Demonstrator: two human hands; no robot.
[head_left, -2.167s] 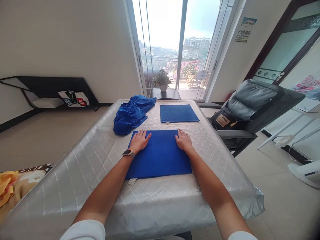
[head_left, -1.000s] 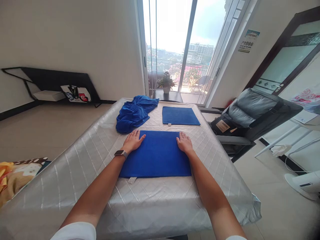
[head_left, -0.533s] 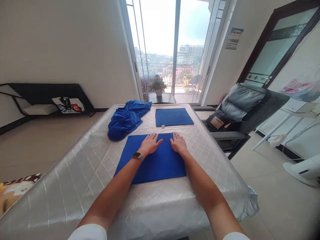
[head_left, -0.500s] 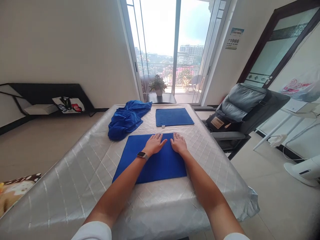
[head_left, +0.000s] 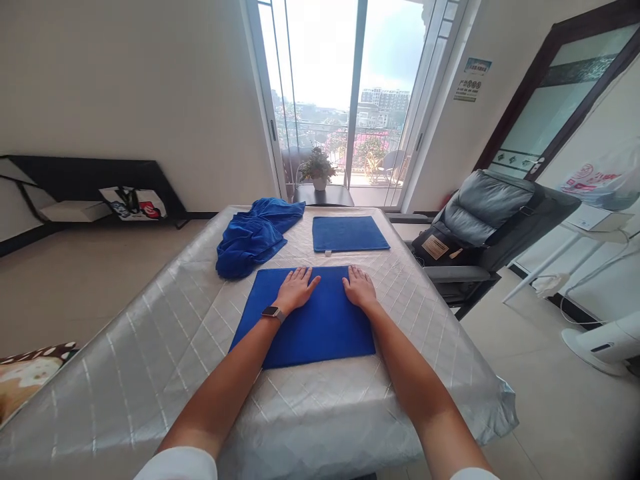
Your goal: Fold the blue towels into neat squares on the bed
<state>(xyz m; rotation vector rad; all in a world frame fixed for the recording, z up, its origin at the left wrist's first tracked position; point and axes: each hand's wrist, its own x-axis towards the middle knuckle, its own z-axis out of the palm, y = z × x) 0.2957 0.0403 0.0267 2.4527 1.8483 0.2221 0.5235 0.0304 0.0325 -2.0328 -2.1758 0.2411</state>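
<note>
A bright blue cloth (head_left: pixel 320 327), folded into a flat rectangle, lies on the silver quilted tablecloth (head_left: pixel 175 333) in front of me. My left hand (head_left: pixel 296 288) rests flat on its upper middle, fingers stretched towards the far edge and thumb out. On the cloth's far right corner lies my right hand (head_left: pixel 359 287), also flat, with its fingertips at the edge. Beyond them a second folded blue cloth (head_left: pixel 350 233), duller in colour, shows a small white tag at its near edge. A crumpled blue cloth (head_left: pixel 255 237) is heaped at the far left.
To the right of the table stands a grey reclining chair (head_left: pixel 485 220) with a dark bag (head_left: pixel 440 247) on its seat. A potted plant (head_left: pixel 319 170) sits on a chair by the sliding glass door. A low black stand (head_left: pixel 90 180) is against the left wall.
My left hand has slid left across the folded blue cloth, away from my right hand. My right hand stays at the far right corner.
</note>
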